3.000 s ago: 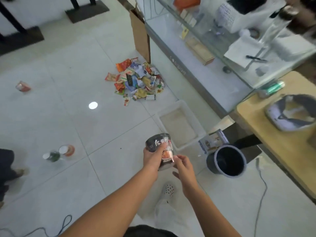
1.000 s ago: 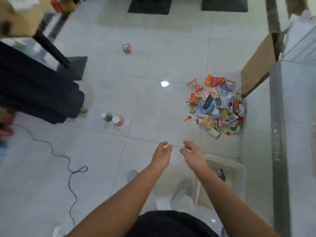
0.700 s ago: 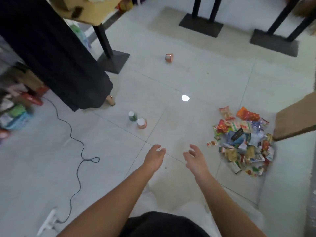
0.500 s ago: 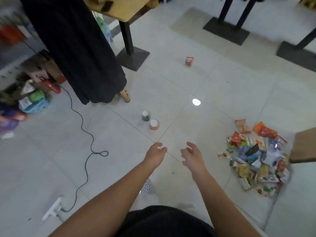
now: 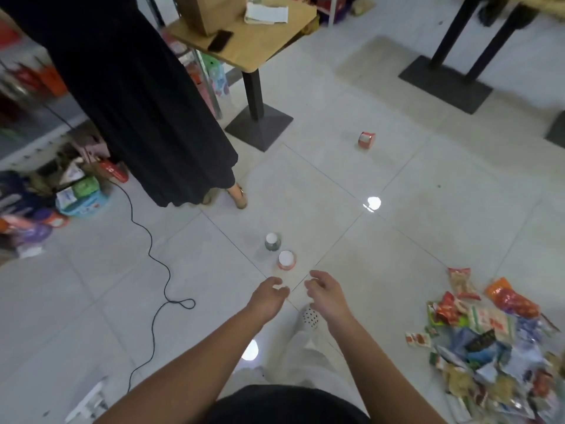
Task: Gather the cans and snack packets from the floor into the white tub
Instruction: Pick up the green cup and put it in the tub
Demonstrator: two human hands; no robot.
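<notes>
Two cans stand upright on the tiled floor just ahead of my hands: an orange can and, behind it to the left, a green can. A red can lies on its side farther off. A heap of snack packets covers the floor at the lower right. My left hand and my right hand reach forward side by side, fingers loosely curled and holding nothing, just short of the orange can. The white tub is out of view.
A person in a long black skirt stands at the left, one foot near the cans. A wooden table on a black base stands behind. A black cable loops across the floor at left. Goods pile along the left wall.
I put the dark can into the tub, then turned left and walked toward the two upright cans. Both hands came away holding nothing and now reach near the orange can.
</notes>
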